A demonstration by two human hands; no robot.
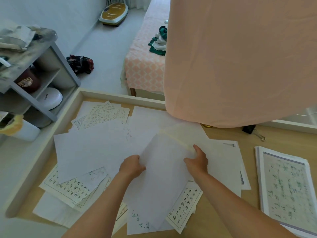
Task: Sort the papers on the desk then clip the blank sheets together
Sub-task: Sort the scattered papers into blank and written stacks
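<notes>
A loose heap of papers covers the wooden desk [223,219]: blank white sheets [96,148] mixed with sheets of handwritten characters [101,115]. In the middle lies a blank sheet [164,172] that both hands hold. My left hand [132,166] grips its left edge. My right hand [197,160] pinches its upper right edge. A calligraphy sheet [184,206] pokes out below it, another [68,191] lies at the lower left. A neat stack of written pages [284,188] sits at the right. A black binder clip [253,131] lies at the back right of the desk.
A pink curtain [240,57] hangs over the desk's far right. The desk has a raised white rim [120,97]. A grey shelf unit [42,79] stands to the left, a bed with pink patterned cover [145,66] lies beyond.
</notes>
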